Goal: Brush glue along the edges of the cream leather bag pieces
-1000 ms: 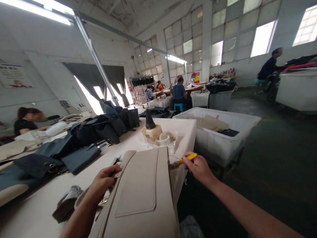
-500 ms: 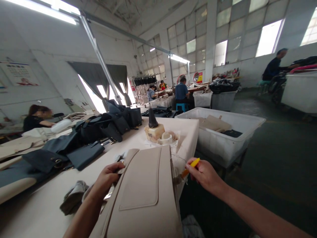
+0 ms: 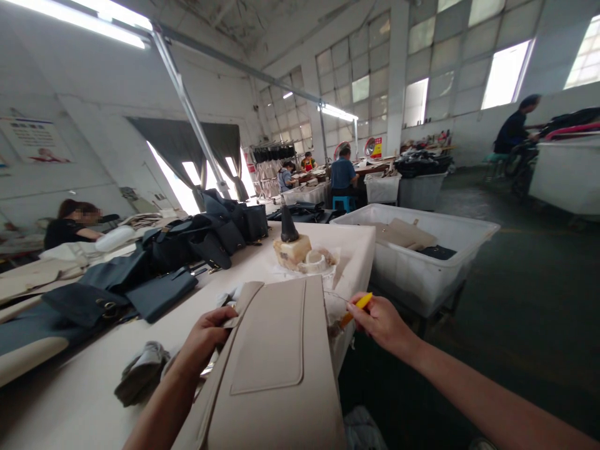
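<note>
A beige leather bag panel (image 3: 276,362) lies tilted over the table's near edge in front of me. My left hand (image 3: 206,337) is closed on its left edge, fingers curled over the rim. My right hand (image 3: 382,324) is closed on a small yellow-handled brush (image 3: 355,309), whose tip touches the panel's right edge. Just beyond the panel stand a block with a dark cone (image 3: 290,244) and a small white cup (image 3: 317,259).
Dark blue bag pieces (image 3: 154,275) cover the left of the cream table (image 3: 79,400). A grey rag (image 3: 140,373) lies near my left arm. A white bin (image 3: 422,262) with beige pieces stands to the right. Other people work at benches behind.
My right hand with the brush has shifted slightly along the panel's right edge, down and then back up. My left hand keeps its hold. The view has panned a little.
</note>
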Tool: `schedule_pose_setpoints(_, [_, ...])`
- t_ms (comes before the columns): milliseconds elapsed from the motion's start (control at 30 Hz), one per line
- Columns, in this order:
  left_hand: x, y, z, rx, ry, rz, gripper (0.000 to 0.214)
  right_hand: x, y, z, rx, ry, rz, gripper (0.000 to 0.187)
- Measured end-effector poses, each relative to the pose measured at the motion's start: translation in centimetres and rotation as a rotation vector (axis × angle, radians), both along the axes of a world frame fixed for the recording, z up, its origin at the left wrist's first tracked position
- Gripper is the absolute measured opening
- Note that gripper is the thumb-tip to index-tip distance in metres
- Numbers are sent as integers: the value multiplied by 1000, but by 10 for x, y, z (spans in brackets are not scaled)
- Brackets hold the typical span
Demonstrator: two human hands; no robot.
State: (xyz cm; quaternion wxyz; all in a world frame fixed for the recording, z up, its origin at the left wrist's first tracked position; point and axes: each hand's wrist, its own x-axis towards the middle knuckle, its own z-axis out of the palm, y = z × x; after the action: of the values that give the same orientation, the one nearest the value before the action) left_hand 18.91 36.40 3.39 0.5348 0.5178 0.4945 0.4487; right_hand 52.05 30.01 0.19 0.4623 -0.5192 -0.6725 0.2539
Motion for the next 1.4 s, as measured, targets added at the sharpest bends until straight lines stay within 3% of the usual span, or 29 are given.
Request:
schedule_pose_setpoints(300, [-1,-4,1,21,19,14,27,-9,-66,-7,-153,90,91,30])
schedule_pose_setpoints(600, [3,-13,9,86,77,-5,19,-5,-40,-12,-63,112,-55,30])
schedule_pose_setpoints(767, [-3,-11,6,64,59,-32,22,-11,-78,-16,-159,105,35,31])
schedule_pose_setpoints(900, [-8,-10,5,67,54,-84,23,-14,-104,-26,-193,121,21,31])
schedule_pose_setpoints(1133, [-9,-14,9,114,65,-50,23,-16,-94,-27,-190,182,-43,34])
schedule_pose_setpoints(1233, [-10,-12,8,130,74,-59,21,-16,-100,-26,-212,170,-2,35])
schedule_pose_setpoints(1400, [-10,-10,5,107,74,-85,21,-16,-103,-31,-193,184,-83,35])
